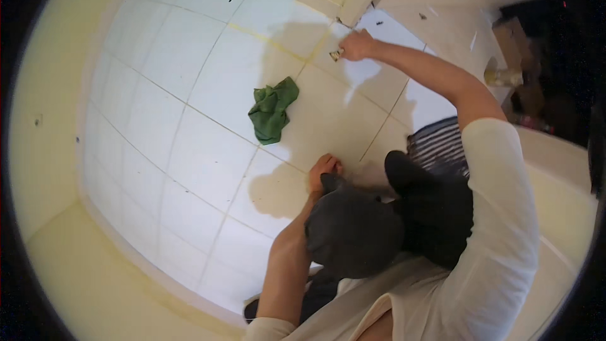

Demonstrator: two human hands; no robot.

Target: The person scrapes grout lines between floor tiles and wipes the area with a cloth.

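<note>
My right hand (358,45) reaches far out over the tiled floor (218,129), closed around a small tool (336,55). Its short flared end sticks out to the left of my fingers; whether it is a scraper or a brush is too small to tell. My left hand (325,169) is down beside my knee, with its fingers curled in; what they hold, if anything, is hidden. A crumpled green cloth (273,112) lies on the tiles between my two hands, touched by neither.
A wall corner (338,9) with a doorway edge stands just beyond my right hand. Dark specks dot the tiles. A striped mat or cloth (440,145) lies by my right leg. Cardboard boxes (512,44) and a jar (504,77) stand at the right. A yellowish wall (47,170) runs along the left.
</note>
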